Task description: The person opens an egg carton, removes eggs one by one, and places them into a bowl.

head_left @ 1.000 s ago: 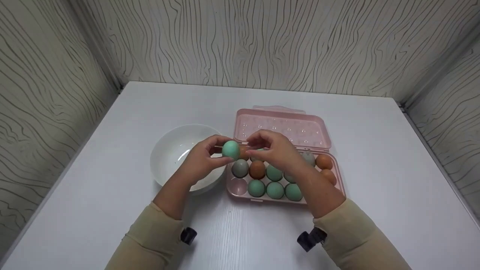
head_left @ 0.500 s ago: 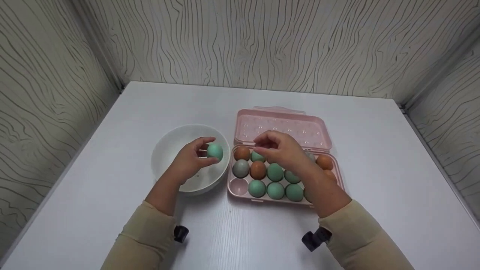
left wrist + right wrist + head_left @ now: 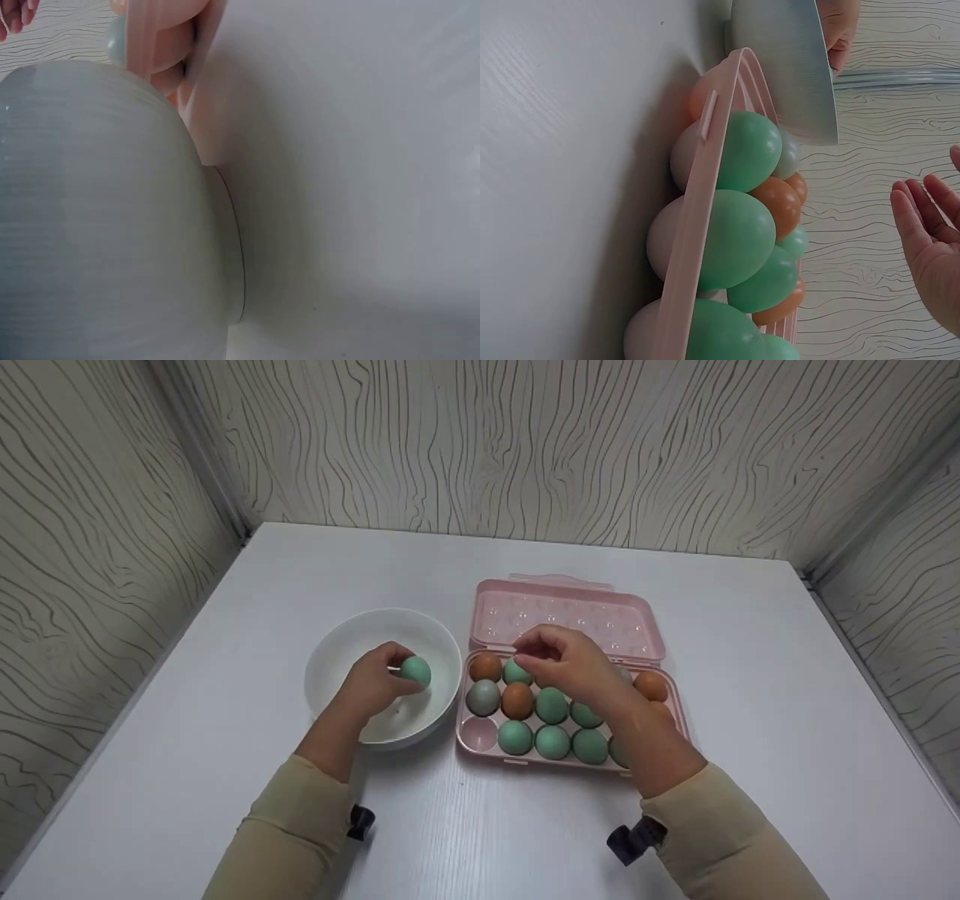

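In the head view my left hand (image 3: 373, 679) pinches a green egg (image 3: 416, 672) between thumb and fingers, inside the white bowl (image 3: 431, 639). Whether the egg touches the bowl's bottom I cannot tell. Over the back of the pink egg box (image 3: 491, 756) hovers my right hand (image 3: 568, 661), fingers loosely bent and holding nothing. The right wrist view confirms the right hand (image 3: 936, 247) is clear of the eggs. Green, brown and grey eggs fill most cups; the front-left cup (image 3: 478, 733) is bare. My right hand and forearm hide some eggs.
The box's lid (image 3: 570, 619) lies folded back behind it. Bowl and box stand side by side, nearly touching, on a white table (image 3: 465, 832). Wood-patterned panels (image 3: 525, 450) rise at the back and both sides.
My left hand has carried the green egg leftward from above the box's edge and lowered it into the bowl. My right hand has drawn slightly right, away from the egg.
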